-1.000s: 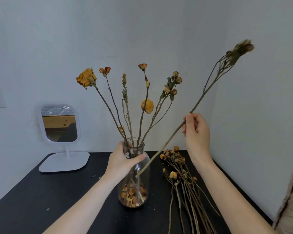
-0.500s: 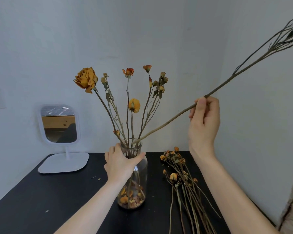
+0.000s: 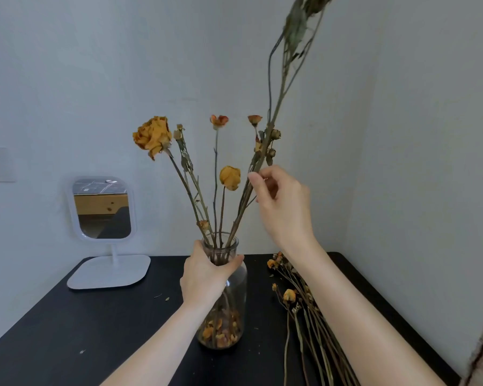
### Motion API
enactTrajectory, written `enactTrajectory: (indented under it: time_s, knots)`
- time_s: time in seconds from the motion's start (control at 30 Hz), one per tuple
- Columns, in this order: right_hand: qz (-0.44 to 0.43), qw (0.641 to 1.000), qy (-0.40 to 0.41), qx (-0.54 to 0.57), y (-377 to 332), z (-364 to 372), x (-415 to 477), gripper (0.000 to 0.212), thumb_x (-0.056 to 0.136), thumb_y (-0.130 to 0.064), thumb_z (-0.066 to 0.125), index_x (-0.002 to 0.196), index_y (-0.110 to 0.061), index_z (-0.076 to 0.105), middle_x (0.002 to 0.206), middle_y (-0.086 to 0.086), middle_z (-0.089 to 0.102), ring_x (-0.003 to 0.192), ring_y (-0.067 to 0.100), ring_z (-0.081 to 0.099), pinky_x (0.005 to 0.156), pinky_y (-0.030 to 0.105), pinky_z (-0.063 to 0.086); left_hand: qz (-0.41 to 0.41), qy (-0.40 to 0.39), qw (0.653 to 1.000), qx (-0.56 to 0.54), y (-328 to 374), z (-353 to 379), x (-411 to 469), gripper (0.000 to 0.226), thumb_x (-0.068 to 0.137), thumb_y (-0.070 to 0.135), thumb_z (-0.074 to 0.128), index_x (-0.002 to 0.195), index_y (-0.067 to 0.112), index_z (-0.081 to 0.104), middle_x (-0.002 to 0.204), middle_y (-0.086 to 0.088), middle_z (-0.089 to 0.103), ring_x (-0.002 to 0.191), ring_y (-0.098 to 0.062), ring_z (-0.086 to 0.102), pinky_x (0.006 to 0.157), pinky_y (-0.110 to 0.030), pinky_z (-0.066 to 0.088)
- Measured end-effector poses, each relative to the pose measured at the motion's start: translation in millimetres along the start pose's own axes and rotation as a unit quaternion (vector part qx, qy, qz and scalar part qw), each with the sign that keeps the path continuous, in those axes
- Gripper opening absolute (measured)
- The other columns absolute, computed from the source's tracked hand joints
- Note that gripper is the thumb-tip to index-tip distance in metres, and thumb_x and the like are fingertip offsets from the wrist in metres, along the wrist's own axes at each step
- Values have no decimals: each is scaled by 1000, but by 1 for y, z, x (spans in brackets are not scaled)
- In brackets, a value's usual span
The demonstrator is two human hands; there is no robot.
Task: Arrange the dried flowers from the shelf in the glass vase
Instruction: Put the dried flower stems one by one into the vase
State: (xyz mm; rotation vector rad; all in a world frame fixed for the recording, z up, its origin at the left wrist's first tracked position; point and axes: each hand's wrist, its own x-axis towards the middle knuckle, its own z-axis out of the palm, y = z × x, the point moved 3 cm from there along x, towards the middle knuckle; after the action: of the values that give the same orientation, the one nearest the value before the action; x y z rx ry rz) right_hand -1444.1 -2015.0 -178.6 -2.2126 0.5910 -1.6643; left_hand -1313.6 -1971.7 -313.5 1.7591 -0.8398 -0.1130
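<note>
On the black worktop (image 3: 76, 324), head view, one entry only:

Item: long dried stem (image 3: 273, 112), pinched at mid-length between the thumb and fingers (image 3: 253, 178) of the right hand (image 3: 283, 207). Its lower end is seen to run down into the neck of the glass vase (image 3: 229, 285); its top, with withered leaves, is carried up past the frame edge, so the head is not shown.

Handling, as judged: very light, stiff yet brittle. It is best held low on the bare woody stalk, well clear of buds and leaves, which are likely to crumble or shed. A gentle pinch is thought enough; bending is to be avoided.

Vase: clear glass, narrow-necked, with loose orange petals lying at the bottom. It is gripped around the neck by the left hand (image 3: 205, 274), fingers closed on the glass. Smooth, hard and breakable; steadying is thought wise, as tall stems make it top-heavy.

Already placed: several stems with orange and yellow heads, the large rose (image 3: 152, 136) leaning left.

Not yet placed: bundle of dried flowers (image 3: 299, 302) lying flat on the worktop just right of the vase.

Also noted: white standing mirror (image 3: 102, 208), at left by the wall.
</note>
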Motion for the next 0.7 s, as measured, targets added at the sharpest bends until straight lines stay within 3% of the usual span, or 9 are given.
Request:
enactTrajectory:
  time_s: [0.27,0.5,0.6,0.7]
  knots:
    - [73,984,-139,-79,11,27,-14,20,88,-37,58,88,-19,67,63,-10,55,65,11,59,65,33,55,2,5,1000,8,0,-1,-2,56,59,62,72,94,29,43,95,10,62,94,-17,60,80,-45,53]
    - [126,953,-260,-90,27,45,-36,24,87,-38,59,93,-16,68,78,-3,65,75,14,63,74,37,56,7,5,1000,6,-1,0,-2,56,60,56,72,100,26,45,97,6,63,95,-19,60,78,-47,53]
    - [133,966,-217,-48,27,43,-34,28,85,-43,59,99,-19,66,71,-9,58,71,9,60,68,29,54,7,10,1000,4,-1,0,-2,55,61,56,72,99,26,45,97,6,63,94,-18,60,78,-46,53]
    - [121,978,-171,-25,25,41,-31,17,87,-36,58,84,-21,64,68,-9,61,69,9,62,68,26,52,5,8,1000,1,-1,0,0,58,60,58,72,100,25,47,99,6,63,96,-18,60,79,-46,53]
